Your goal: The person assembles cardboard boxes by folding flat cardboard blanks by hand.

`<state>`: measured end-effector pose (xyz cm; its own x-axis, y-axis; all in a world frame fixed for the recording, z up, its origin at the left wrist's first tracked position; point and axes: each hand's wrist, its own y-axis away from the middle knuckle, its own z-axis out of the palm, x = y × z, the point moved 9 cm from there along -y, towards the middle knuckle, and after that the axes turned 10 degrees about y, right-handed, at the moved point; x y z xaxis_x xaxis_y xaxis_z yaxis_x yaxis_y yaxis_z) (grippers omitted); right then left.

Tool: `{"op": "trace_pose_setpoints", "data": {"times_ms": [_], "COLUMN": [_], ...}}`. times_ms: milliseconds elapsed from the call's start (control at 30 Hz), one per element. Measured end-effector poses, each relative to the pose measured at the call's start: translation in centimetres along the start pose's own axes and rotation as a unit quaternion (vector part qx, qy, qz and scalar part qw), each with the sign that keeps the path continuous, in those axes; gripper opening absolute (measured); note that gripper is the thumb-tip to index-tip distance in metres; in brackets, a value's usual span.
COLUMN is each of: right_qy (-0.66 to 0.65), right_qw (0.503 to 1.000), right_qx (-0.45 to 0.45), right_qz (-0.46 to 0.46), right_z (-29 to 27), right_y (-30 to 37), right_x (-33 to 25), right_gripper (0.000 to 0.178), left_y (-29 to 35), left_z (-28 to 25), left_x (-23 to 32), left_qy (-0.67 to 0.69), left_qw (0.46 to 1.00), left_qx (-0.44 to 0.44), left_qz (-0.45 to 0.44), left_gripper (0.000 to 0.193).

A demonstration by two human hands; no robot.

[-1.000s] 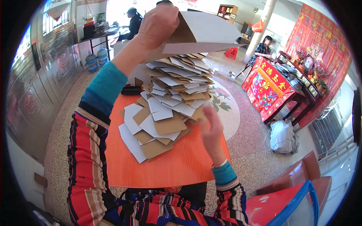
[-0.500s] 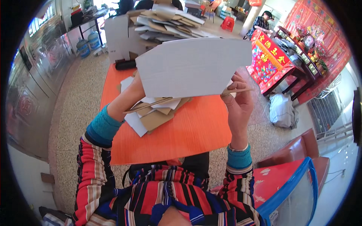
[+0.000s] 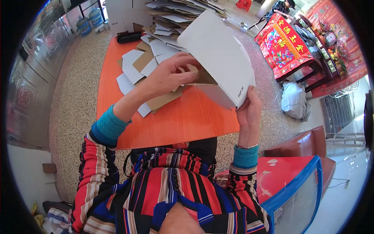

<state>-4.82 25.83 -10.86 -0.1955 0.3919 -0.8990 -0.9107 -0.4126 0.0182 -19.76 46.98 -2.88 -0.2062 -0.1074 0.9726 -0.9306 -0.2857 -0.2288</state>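
Observation:
A white cardboard box (image 3: 224,52), brown on its inner side, is held tilted above the orange table (image 3: 187,121). My right hand (image 3: 249,108) grips its lower right corner, thumb on the near face. At the box's open left end, my left hand (image 3: 174,73) has its fingers curled on a brown inner flap; the fingertips are partly hidden. Below and behind my left hand lie loose flat cardboard pieces (image 3: 134,67), white and brown. A tall pile of flattened cardboard (image 3: 167,19) rises at the table's far side.
A black roll-like object (image 3: 129,37) lies by a large white carton (image 3: 126,17) at the far left. Water jugs (image 3: 83,26) stand on the floor beyond. To the right are a red-draped table (image 3: 282,46), a seated person (image 3: 279,9), a white sack (image 3: 295,100) and a blue-edged clear bag (image 3: 298,195).
The cardboard has turned from a broad white panel facing me into an opened, tilted box. My left hand has come out from behind it to its left opening; my right hand still holds the right side.

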Motion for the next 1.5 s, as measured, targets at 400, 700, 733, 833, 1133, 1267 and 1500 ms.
{"op": "trace_pose_setpoints", "data": {"times_ms": [400,700,733,833,1133,1267,1500], "right_qy": [-0.076,-0.283,-0.291,-0.316,-0.1,0.16,0.653], "right_qw": [0.993,0.947,0.944,0.934,0.994,0.966,0.629], "right_qx": [0.042,-0.093,-0.095,-0.102,0.031,0.096,-0.05], "right_qz": [0.079,0.117,0.122,0.132,0.025,-0.179,-0.419], "right_z": [-1.9,-3.0,-2.5,-1.0,-3.6,-6.0,6.5], "right_y": [2.7,2.5,2.6,3.0,2.8,3.6,9.6], "right_x": [3.1,9.8,10.0,10.2,1.9,-8.7,-14.5], "right_gripper": [0.035,0.024,0.021,0.014,0.012,0.009,0.013], "left_y": [1.6,5.2,5.3,5.5,3.8,3.5,2.3], "left_z": [5.0,9.3,9.3,9.7,7.1,3.4,1.6], "left_x": [1.7,5.7,5.6,5.1,2.3,-2.6,-1.9], "left_qy": [0.01,-0.115,-0.123,-0.148,-0.141,-0.029,0.056], "left_qw": [0.983,0.899,0.898,0.895,0.924,0.986,0.99], "left_qx": [-0.077,-0.099,-0.098,-0.097,-0.084,-0.053,0.043], "left_qz": [0.164,0.41,0.41,0.41,0.344,0.153,0.125], "left_gripper": [0.028,0.029,0.029,0.028,0.037,0.047,0.065]}}
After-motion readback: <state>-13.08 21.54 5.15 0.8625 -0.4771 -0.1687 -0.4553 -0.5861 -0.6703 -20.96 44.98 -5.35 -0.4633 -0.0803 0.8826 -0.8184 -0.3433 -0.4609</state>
